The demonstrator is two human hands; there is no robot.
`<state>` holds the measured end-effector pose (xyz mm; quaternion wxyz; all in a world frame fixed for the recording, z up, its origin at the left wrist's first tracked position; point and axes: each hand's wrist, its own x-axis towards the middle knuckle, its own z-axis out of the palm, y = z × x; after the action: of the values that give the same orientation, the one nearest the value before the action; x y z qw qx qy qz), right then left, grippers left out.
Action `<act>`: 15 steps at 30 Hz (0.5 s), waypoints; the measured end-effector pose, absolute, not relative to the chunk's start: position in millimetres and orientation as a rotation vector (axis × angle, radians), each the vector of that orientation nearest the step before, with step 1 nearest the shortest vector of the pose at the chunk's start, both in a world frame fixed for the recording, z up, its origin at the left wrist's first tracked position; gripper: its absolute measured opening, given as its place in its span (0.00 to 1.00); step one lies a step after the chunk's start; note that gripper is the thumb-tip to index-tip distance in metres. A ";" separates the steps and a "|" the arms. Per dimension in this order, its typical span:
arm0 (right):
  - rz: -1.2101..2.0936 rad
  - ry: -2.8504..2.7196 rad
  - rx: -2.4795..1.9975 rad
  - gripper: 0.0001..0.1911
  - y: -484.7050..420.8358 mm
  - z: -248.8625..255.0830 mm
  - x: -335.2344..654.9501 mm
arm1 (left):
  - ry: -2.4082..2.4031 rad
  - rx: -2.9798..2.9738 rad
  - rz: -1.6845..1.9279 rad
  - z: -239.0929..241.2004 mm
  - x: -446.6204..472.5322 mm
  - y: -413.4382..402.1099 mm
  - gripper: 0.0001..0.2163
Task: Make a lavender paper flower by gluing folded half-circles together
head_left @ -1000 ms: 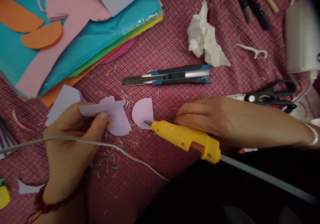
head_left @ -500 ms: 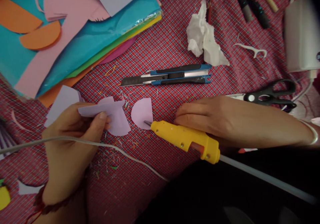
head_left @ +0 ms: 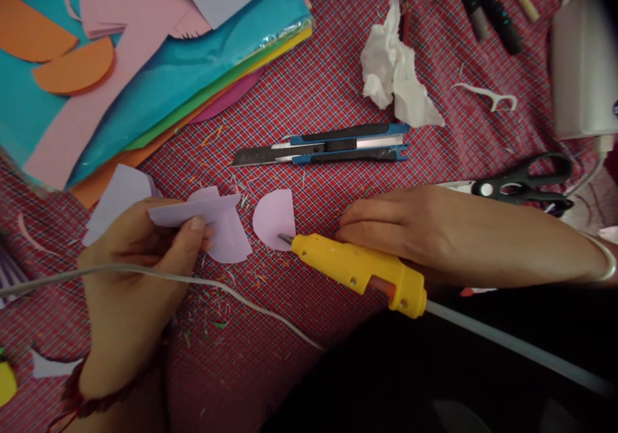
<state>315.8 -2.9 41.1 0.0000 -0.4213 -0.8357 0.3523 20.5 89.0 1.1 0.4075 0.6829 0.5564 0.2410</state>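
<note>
Between the thumb and fingers of my left hand (head_left: 145,259) is a folded piece of lilac paper (head_left: 193,209). Another cut lilac paper piece (head_left: 229,237) lies just under and beside it. My right hand (head_left: 400,230) is wrapped round a yellow hot glue gun (head_left: 357,269), its fingers partly hidden behind the gun's body. A long translucent glue stick (head_left: 506,343) sticks out of the back. The gun's metal nozzle is over the lower edge of a rounded lilac paper piece (head_left: 273,219); whether it touches, I cannot tell. More lilac paper (head_left: 118,198) sits behind my left hand.
A blue utility knife (head_left: 323,145) with its blade out lies ahead. Black-handled scissors (head_left: 521,182) are partly under my right wrist. Crumpled tissue (head_left: 398,66), a floss pick (head_left: 490,95) and coloured paper sheets (head_left: 193,73) lie farther back. A pale cord (head_left: 217,284) crosses my left wrist.
Both hands, the glue gun and the paper pieces hold almost the same positions. Only a slight shift of the view shows.
</note>
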 end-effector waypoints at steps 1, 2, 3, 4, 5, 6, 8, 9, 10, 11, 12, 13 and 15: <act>1.129 -2.620 -1.303 0.13 -2.8 40.8 316.0 | 1.398 1.717 0.608 1.2 20.5 89.0 0.04; 1.149 -2.615 -1.284 0.13 -2.7 40.6 316.2 | 1.396 1.711 0.609 1.3 20.5 89.1 0.04; 1.154 -2.607 -1.288 0.14 -2.5 40.5 316.5 | 1.397 1.706 0.611 1.2 20.6 89.1 0.04; 1.159 -2.602 -1.289 0.14 -2.4 40.5 316.7 | 1.399 1.704 0.609 1.0 20.6 89.1 0.04; 1.168 -2.596 -1.287 0.13 -2.2 40.6 316.8 | 1.402 1.703 0.611 0.8 20.6 89.1 0.04; 1.180 -2.591 -1.281 0.13 -2.0 40.7 316.9 | 1.406 1.704 0.612 0.4 20.6 89.0 0.05; 1.201 -2.581 -1.268 0.13 -1.6 41.0 316.7 | 1.417 1.704 0.614 -0.4 20.4 88.9 0.05; 1.206 -2.577 -1.267 0.13 -1.5 41.2 316.6 | 1.419 1.702 0.614 -0.6 20.2 88.8 0.05; 1.206 -2.574 -1.270 0.13 -1.5 41.3 316.4 | 1.421 1.699 0.614 -0.8 20.0 88.8 0.05; 1.208 -2.573 -1.270 0.14 -1.5 41.3 316.3 | 1.422 1.699 0.614 -0.8 19.7 88.9 0.05; 1.208 -2.575 -1.268 0.14 -1.7 41.2 316.3 | 1.421 1.702 0.613 -0.6 19.5 89.0 0.05; 1.209 -2.579 -1.270 0.15 -2.0 41.0 316.3 | 1.419 1.710 0.612 -0.4 19.3 89.3 0.04; 1.216 -2.590 -1.263 0.15 -2.5 40.3 316.4 | 1.413 1.735 0.611 0.0 19.4 90.0 0.04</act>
<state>316.4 -2.5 40.3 0.0071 -0.4038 -0.8281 0.3887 19.4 90.0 0.0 0.3997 0.6858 0.5583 0.2414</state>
